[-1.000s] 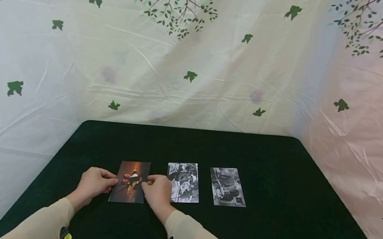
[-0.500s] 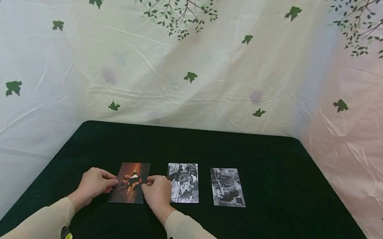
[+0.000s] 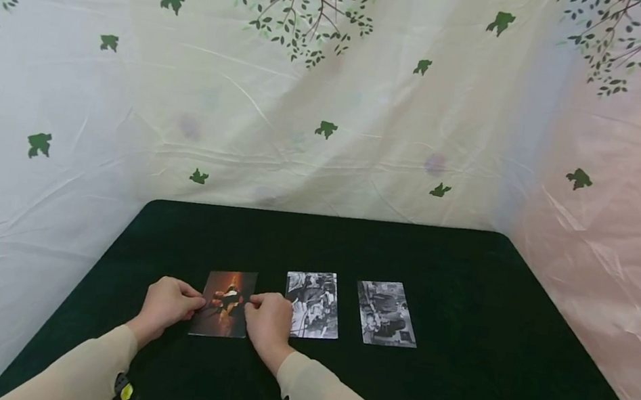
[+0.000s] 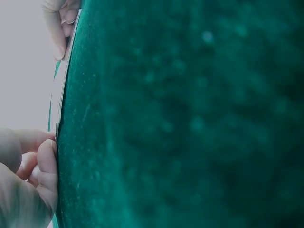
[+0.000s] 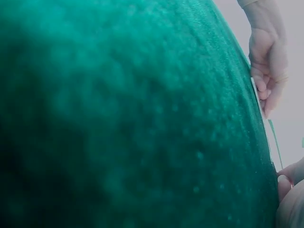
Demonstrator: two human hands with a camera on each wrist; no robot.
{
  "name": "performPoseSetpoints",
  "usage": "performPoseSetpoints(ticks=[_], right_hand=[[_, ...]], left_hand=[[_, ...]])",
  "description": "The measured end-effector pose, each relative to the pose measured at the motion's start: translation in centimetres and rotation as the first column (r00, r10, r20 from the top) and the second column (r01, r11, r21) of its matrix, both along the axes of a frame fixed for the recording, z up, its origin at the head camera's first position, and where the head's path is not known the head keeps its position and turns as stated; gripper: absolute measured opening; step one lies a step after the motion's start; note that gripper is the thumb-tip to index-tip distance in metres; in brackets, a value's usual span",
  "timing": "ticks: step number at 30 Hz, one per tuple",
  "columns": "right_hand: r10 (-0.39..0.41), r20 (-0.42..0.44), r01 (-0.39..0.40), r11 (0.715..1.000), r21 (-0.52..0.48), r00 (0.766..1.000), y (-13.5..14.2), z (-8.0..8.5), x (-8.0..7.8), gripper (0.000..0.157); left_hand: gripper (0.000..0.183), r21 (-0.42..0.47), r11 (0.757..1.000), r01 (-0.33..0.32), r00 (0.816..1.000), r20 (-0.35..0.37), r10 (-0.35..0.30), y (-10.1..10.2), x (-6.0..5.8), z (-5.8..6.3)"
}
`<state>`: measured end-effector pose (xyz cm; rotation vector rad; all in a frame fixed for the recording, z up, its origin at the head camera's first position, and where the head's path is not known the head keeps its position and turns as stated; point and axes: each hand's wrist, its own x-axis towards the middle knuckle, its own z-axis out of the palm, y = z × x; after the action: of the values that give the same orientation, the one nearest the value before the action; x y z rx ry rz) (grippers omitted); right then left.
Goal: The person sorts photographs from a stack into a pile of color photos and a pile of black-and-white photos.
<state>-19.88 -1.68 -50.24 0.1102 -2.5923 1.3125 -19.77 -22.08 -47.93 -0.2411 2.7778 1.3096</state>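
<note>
In the head view, a colour photo print (image 3: 220, 322) with an orange glow and dark borders lies at the left of a row on the dark green table. My left hand (image 3: 169, 305) pinches its left edge between thumb and fingers. At the opposite edge, my right hand (image 3: 269, 323) grips it the same way. Seen side-on in the left wrist view, the print's thin edge (image 4: 62, 90) runs low along the cloth between both hands. Right of it lies a black-and-white photo print (image 3: 314, 305), its lower left corner behind my right hand. Another black-and-white photo print (image 3: 387, 313) lies farther right.
A dark green cloth covers the table (image 3: 485, 387), whose far corners are rounded. Behind and at both sides hangs a pale curtain (image 3: 359, 185) printed with leaves and branches. Dark straps with yellow marks sit at both wrists, over cream sleeves (image 3: 324, 392).
The head view has swung slightly left, so everything sits a little farther right. Both hands keep their hold on the colour print, which has barely moved.
</note>
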Motion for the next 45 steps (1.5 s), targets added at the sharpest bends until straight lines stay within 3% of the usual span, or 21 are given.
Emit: performPoseSetpoints(ticks=[5,12,16,19,21,24,26,28,29,31,33,35,39,45], right_hand=[[-0.017,-0.022,0.017,1.0,0.018,1.0,0.2,0.1,-0.1,0.006],[0.013,0.034,-0.012,1.0,-0.023,0.999,0.2,0.2,-0.1,0.008],[0.034,0.097,-0.03,0.998,-0.047,0.995,0.3,0.4,-0.4,0.009],[0.063,0.205,-0.039,0.992,-0.116,0.977,0.5,0.8,-0.8,0.01],[0.105,0.283,-0.044,0.975,-0.216,0.953,0.6,1.2,-0.9,0.009],[0.192,0.356,-0.039,0.918,-0.394,0.915,1.1,2.0,-0.7,0.015],[0.242,0.356,-0.049,0.879,-0.474,0.903,1.8,2.7,-0.5,0.021],[0.262,0.332,-0.07,0.866,-0.494,0.906,3.0,3.5,-0.3,0.023],[0.259,0.317,-0.079,0.871,-0.484,0.912,3.9,3.9,-0.3,0.023],[0.225,0.264,-0.104,0.909,-0.404,0.938,5.8,4.3,-0.4,0.023],[0.16,0.191,-0.107,0.959,-0.262,0.968,7.9,4.4,-0.7,0.023],[0.098,0.12,-0.085,0.99,-0.111,0.988,9.8,4.2,-0.9,0.023],[0.038,0.069,-0.042,0.997,0.064,0.997,13.0,3.7,-1.3,0.028],[-0.018,0.154,-0.008,0.987,0.162,0.988,15.4,3.3,-1.4,0.035]], left_hand=[[0.012,-0.016,1.0,0.006,1.0,-0.004,-0.006,0.3,-0.1,0.2],[0.014,0.016,1.0,-0.002,1.0,0.01,0.002,0.0,0.3,0.1],[0.015,0.037,0.999,-0.007,1.0,0.025,0.006,-0.2,0.3,0.1],[0.016,0.047,0.999,-0.004,0.999,0.037,0.002,-0.2,0.2,0.3],[0.018,0.054,0.999,-0.005,0.999,0.043,0.003,-0.3,0.2,0.3],[0.021,0.067,0.998,-0.012,0.999,0.042,0.009,-0.3,0.3,0.5],[0.023,0.086,0.996,-0.013,1.0,0.029,0.01,0.0,0.4,0.8],[0.024,0.111,0.994,0.001,1.0,0.005,-0.002,0.9,0.6,1.4],[0.025,0.133,0.991,0.014,1.0,-0.008,-0.013,1.5,0.7,1.8],[0.026,0.176,0.984,0.037,0.999,-0.023,-0.033,2.9,1.0,2.5],[0.028,0.21,0.976,0.056,0.998,-0.025,-0.051,4.6,1.3,3.1],[0.03,0.236,0.969,0.073,0.997,-0.019,-0.071,6.4,1.6,3.3],[0.035,0.232,0.967,0.103,0.995,-0.006,-0.104,9.9,1.5,3.0],[0.042,0.156,0.985,0.076,0.997,-0.023,-0.073,14.0,1.0,2.1]])
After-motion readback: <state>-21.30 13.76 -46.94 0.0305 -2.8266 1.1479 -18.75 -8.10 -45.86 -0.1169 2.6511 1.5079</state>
